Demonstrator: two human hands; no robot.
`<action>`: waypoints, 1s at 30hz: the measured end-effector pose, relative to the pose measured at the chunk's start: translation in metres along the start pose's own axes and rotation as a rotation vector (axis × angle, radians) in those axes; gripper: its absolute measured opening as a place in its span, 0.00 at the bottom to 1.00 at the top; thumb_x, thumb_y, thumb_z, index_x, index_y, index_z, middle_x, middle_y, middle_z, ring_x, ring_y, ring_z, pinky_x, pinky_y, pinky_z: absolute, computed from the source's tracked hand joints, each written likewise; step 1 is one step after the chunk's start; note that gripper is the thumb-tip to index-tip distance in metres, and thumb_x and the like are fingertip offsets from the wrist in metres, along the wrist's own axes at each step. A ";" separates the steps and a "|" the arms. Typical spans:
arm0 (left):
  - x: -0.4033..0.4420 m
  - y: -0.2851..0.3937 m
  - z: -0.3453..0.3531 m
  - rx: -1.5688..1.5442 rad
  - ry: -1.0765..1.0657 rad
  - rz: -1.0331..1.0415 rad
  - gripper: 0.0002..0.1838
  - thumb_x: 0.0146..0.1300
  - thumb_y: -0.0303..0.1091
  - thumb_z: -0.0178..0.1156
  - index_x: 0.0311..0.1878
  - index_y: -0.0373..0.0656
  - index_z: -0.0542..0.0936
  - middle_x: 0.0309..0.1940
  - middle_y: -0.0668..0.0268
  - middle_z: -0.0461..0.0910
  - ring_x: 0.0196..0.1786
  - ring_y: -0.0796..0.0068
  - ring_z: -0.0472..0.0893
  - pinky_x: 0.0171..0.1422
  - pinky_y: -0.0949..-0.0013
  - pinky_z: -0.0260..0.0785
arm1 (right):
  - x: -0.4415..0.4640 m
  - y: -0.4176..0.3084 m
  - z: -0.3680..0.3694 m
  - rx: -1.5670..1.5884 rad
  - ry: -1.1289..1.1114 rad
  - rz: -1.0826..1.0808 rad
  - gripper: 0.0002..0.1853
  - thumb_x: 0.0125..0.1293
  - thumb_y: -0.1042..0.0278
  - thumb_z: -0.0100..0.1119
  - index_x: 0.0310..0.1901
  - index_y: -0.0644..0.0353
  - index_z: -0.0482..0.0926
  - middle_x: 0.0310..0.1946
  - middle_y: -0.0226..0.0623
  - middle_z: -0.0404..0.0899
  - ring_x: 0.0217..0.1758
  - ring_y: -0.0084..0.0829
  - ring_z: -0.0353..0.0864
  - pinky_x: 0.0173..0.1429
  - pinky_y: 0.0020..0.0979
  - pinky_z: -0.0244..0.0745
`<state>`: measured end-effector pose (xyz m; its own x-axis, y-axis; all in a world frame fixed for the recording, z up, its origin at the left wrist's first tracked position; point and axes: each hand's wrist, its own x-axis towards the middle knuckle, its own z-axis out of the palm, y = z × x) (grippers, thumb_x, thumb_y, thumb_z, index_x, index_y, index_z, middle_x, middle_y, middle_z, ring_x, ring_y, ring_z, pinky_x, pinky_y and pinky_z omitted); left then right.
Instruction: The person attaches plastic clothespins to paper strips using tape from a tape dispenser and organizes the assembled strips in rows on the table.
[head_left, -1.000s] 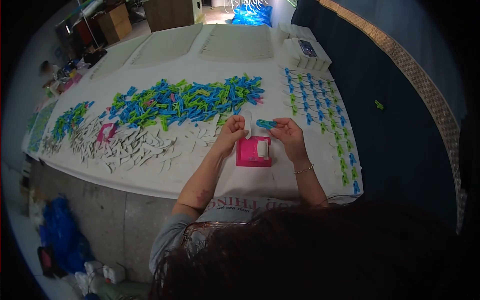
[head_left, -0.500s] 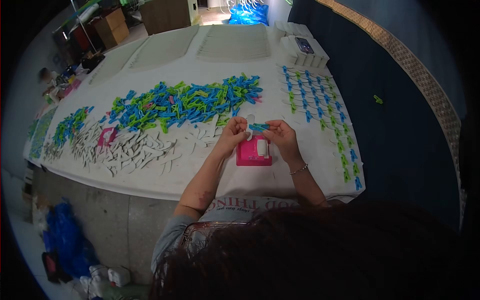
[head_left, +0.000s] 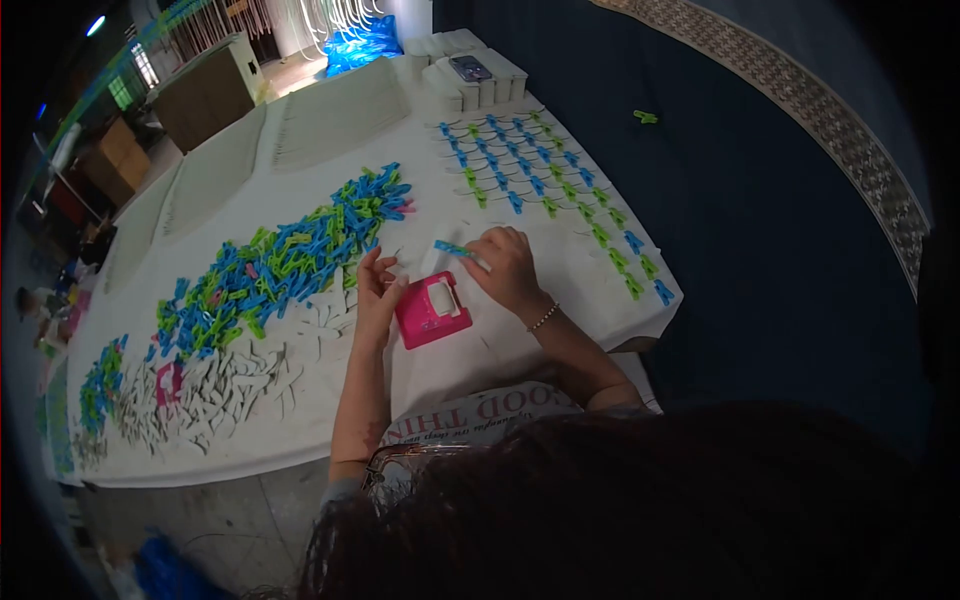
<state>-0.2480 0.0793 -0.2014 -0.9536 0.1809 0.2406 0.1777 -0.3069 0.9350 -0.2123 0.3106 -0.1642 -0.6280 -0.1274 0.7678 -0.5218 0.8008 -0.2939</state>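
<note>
Peg (head_left: 452,247), blue, pinched by one end in right hand (head_left: 508,268), sits at 12 o'clock from the pink dispenser (head_left: 420,328); left hand (head_left: 375,305), at 10 o'clock, has fingers loosely parted, nothing visible between them. Dispenser stands between the forearms, presumably for reach by either hand; loose pegs (head_left: 285,262) heap toward 10 o'clock, while laid-out pegs (head_left: 537,185) lie spaced in rows toward 1 o'clock, probably against tangling. Surface: white-covered table (head_left: 420,150); dark blue cloth (head_left: 750,250) at 3 o'clock, brown box (head_left: 205,100) beyond, between 10 and 11.

Dim light over the white table (head_left: 570,290), bright glare beyond its far end, fisheye curvature, black corners.
</note>
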 end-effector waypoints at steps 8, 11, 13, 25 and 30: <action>0.006 -0.006 -0.010 0.000 0.175 0.036 0.28 0.62 0.24 0.60 0.65 0.42 0.66 0.53 0.65 0.71 0.46 0.81 0.69 0.58 0.75 0.65 | -0.051 0.105 -0.047 -0.524 0.013 0.614 0.09 0.55 0.60 0.68 0.33 0.54 0.83 0.32 0.36 0.77 0.42 0.41 0.76 0.47 0.43 0.67; 0.007 -0.011 -0.013 0.000 0.184 0.038 0.27 0.63 0.25 0.60 0.65 0.42 0.66 0.53 0.65 0.71 0.48 0.80 0.70 0.59 0.74 0.64 | -0.051 0.115 -0.054 -0.540 -0.065 0.789 0.09 0.58 0.58 0.66 0.32 0.54 0.83 0.34 0.35 0.77 0.45 0.40 0.76 0.51 0.43 0.66; 0.007 -0.012 -0.014 -0.002 0.187 0.041 0.27 0.63 0.25 0.60 0.65 0.41 0.66 0.53 0.65 0.71 0.49 0.79 0.70 0.59 0.74 0.64 | -0.052 0.119 -0.053 -0.551 -0.064 0.807 0.09 0.58 0.58 0.66 0.32 0.54 0.83 0.34 0.35 0.78 0.46 0.40 0.76 0.51 0.44 0.66; 0.009 -0.017 -0.018 0.004 0.225 0.032 0.24 0.64 0.25 0.59 0.63 0.41 0.67 0.53 0.65 0.71 0.54 0.77 0.71 0.61 0.73 0.64 | -0.054 0.131 -0.046 -0.587 -0.056 0.841 0.10 0.58 0.57 0.66 0.32 0.53 0.84 0.35 0.35 0.78 0.46 0.39 0.77 0.51 0.44 0.67; 0.010 -0.019 -0.020 0.012 0.234 0.046 0.23 0.65 0.25 0.59 0.63 0.41 0.68 0.53 0.65 0.71 0.55 0.77 0.71 0.61 0.72 0.64 | -0.054 0.132 -0.046 -0.594 -0.042 0.834 0.10 0.58 0.57 0.66 0.33 0.53 0.84 0.36 0.35 0.79 0.46 0.39 0.77 0.51 0.44 0.67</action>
<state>-0.2654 0.0686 -0.2217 -0.9745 -0.0545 0.2176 0.2239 -0.2982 0.9279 -0.2209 0.4503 -0.2188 -0.6858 0.5914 0.4241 0.4532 0.8030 -0.3869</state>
